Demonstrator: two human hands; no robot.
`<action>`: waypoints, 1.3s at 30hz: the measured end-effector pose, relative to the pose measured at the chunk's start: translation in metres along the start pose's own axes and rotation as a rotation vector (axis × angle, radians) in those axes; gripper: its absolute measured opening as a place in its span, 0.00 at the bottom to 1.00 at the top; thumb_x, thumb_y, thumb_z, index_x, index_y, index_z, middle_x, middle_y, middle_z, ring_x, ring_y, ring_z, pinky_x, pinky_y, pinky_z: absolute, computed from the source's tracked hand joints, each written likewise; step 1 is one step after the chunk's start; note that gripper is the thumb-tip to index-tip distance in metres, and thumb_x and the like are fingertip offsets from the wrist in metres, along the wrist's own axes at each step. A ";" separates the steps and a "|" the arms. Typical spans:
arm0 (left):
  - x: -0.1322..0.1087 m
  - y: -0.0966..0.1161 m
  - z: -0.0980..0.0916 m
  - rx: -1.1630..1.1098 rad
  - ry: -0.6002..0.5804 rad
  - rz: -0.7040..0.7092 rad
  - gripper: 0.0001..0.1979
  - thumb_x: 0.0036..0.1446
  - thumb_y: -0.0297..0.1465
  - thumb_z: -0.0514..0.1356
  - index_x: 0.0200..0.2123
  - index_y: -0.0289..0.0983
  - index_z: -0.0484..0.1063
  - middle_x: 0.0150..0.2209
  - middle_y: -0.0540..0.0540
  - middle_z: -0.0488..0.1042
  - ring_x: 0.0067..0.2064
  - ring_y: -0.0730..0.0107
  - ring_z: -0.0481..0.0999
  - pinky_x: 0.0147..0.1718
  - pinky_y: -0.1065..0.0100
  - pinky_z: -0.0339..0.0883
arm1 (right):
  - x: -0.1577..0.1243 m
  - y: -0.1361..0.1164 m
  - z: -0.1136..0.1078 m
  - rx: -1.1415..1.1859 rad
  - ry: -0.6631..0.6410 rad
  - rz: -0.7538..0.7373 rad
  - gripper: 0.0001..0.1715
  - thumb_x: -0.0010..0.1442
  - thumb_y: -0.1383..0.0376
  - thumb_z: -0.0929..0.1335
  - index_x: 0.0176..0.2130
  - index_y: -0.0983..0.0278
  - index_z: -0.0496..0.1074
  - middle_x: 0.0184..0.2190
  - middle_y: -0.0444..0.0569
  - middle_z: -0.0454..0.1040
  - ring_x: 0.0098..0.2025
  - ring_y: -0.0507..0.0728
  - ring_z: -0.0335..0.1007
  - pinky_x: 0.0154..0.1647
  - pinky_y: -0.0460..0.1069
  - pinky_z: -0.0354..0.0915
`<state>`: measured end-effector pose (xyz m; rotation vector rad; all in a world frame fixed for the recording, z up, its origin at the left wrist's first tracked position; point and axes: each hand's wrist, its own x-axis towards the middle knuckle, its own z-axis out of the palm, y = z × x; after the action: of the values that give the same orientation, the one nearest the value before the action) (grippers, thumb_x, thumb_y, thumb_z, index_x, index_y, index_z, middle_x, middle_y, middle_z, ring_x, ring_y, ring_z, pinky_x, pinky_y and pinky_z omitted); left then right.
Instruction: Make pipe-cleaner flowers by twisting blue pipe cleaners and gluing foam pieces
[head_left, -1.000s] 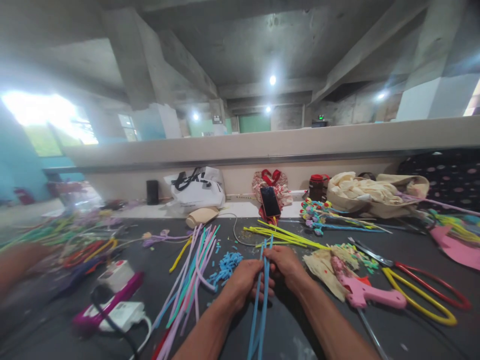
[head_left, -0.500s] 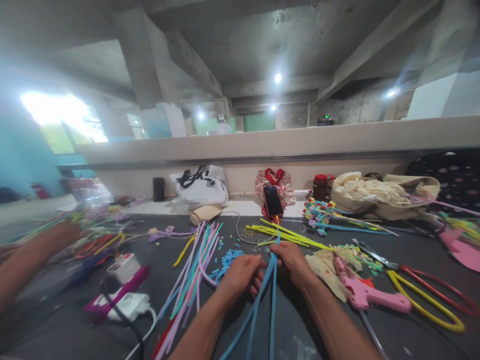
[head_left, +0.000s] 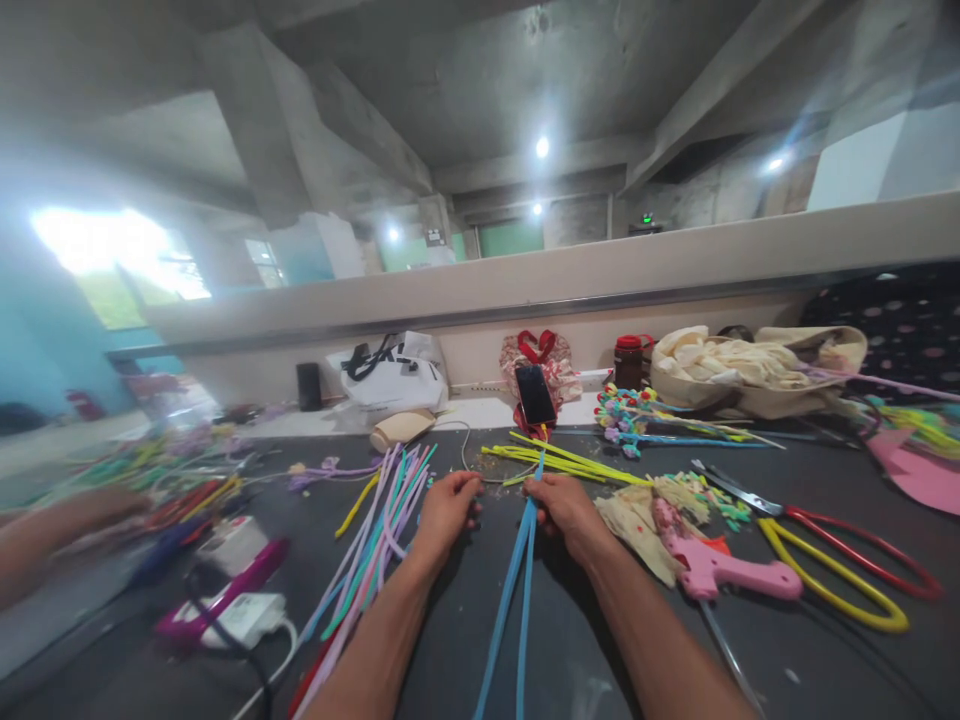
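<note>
My right hand is closed around the far ends of long blue pipe cleaners that run back toward me over the dark table. My left hand lies just left of them, fingers curled down over small blue bits on the table; what it holds is hidden. A fan of pink, purple and teal pipe cleaners lies to the left of that hand. Yellow pipe cleaners lie just beyond my right hand.
A pink glue gun and red-and-yellow loops lie to the right. A phone leans at the back by bags. A white power strip sits on the left. Another person's arm works at far left.
My left hand has let go of the blue pipe cleaners and moved left onto the small blue bits. My right hand keeps the bundle's ends. The view has shifted slightly.
</note>
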<state>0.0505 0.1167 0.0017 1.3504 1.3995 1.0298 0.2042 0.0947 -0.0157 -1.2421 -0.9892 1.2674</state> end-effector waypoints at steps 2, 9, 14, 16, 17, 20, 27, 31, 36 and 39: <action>-0.013 0.002 0.006 0.014 -0.108 0.003 0.17 0.42 0.42 0.57 0.28 0.32 0.69 0.23 0.48 0.71 0.17 0.81 0.64 0.13 0.78 0.50 | 0.002 0.001 0.000 0.010 -0.002 -0.007 0.10 0.47 0.62 0.65 0.22 0.66 0.66 0.06 0.35 0.58 0.08 0.45 0.50 0.09 0.40 0.46; -0.038 -0.003 0.016 0.005 -0.489 -0.046 0.17 0.40 0.43 0.59 0.21 0.32 0.68 0.16 0.49 0.69 0.13 0.82 0.59 0.12 0.77 0.46 | -0.004 0.000 0.005 0.047 -0.030 -0.032 0.12 0.47 0.60 0.65 0.24 0.68 0.68 0.07 0.36 0.59 0.09 0.44 0.50 0.09 0.40 0.48; -0.031 -0.005 0.007 -0.031 -0.437 -0.032 0.17 0.41 0.43 0.57 0.23 0.32 0.69 0.19 0.48 0.71 0.13 0.83 0.59 0.11 0.78 0.45 | -0.002 0.001 0.004 0.072 -0.019 -0.026 0.13 0.50 0.60 0.64 0.27 0.69 0.69 0.09 0.37 0.60 0.10 0.44 0.53 0.09 0.39 0.49; -0.028 -0.006 0.005 -0.034 -0.394 -0.023 0.16 0.41 0.42 0.57 0.25 0.32 0.69 0.17 0.50 0.70 0.12 0.83 0.58 0.11 0.78 0.45 | -0.001 0.003 0.003 0.075 -0.019 -0.019 0.14 0.50 0.60 0.64 0.29 0.69 0.70 0.10 0.38 0.61 0.11 0.44 0.54 0.10 0.39 0.50; -0.025 -0.007 0.005 -0.035 -0.363 -0.019 0.16 0.42 0.41 0.56 0.26 0.33 0.69 0.16 0.51 0.69 0.12 0.83 0.57 0.11 0.77 0.45 | 0.000 0.004 0.003 0.073 -0.019 -0.014 0.14 0.49 0.60 0.64 0.29 0.69 0.70 0.10 0.38 0.61 0.11 0.44 0.53 0.10 0.39 0.50; -0.015 -0.011 0.006 -0.026 -0.244 0.001 0.14 0.44 0.40 0.55 0.26 0.33 0.68 0.13 0.54 0.65 0.11 0.83 0.55 0.11 0.77 0.44 | 0.001 0.005 0.002 0.066 -0.019 0.004 0.14 0.48 0.60 0.65 0.29 0.70 0.70 0.08 0.37 0.59 0.09 0.44 0.51 0.08 0.39 0.48; 0.004 -0.008 0.001 -0.029 -0.138 0.039 0.12 0.43 0.37 0.57 0.24 0.33 0.69 0.13 0.54 0.64 0.13 0.82 0.57 0.14 0.76 0.49 | 0.000 0.005 0.000 0.094 -0.021 -0.008 0.14 0.49 0.60 0.65 0.29 0.70 0.70 0.07 0.37 0.58 0.08 0.44 0.50 0.08 0.38 0.47; -0.013 -0.003 0.003 -0.085 -0.255 0.014 0.15 0.43 0.40 0.56 0.28 0.32 0.70 0.16 0.52 0.67 0.15 0.80 0.62 0.15 0.76 0.51 | 0.002 0.003 0.001 0.134 -0.001 -0.040 0.13 0.49 0.61 0.65 0.28 0.70 0.70 0.09 0.38 0.61 0.10 0.44 0.52 0.09 0.38 0.49; -0.032 -0.002 0.008 -0.157 -0.539 -0.040 0.18 0.43 0.42 0.57 0.29 0.32 0.69 0.24 0.44 0.73 0.22 0.73 0.71 0.21 0.72 0.62 | -0.001 -0.001 0.004 0.179 0.042 -0.089 0.12 0.46 0.61 0.67 0.29 0.69 0.70 0.14 0.41 0.66 0.15 0.46 0.61 0.12 0.39 0.57; -0.031 -0.004 0.007 -0.123 -0.559 -0.051 0.17 0.41 0.41 0.59 0.29 0.32 0.68 0.21 0.45 0.73 0.19 0.73 0.70 0.18 0.73 0.59 | -0.001 -0.003 0.003 0.186 0.082 -0.094 0.12 0.45 0.61 0.68 0.29 0.68 0.69 0.15 0.41 0.66 0.14 0.46 0.61 0.11 0.39 0.56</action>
<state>0.0563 0.0850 -0.0019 1.3665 0.9310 0.6219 0.2013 0.0939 -0.0126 -1.0824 -0.8409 1.1977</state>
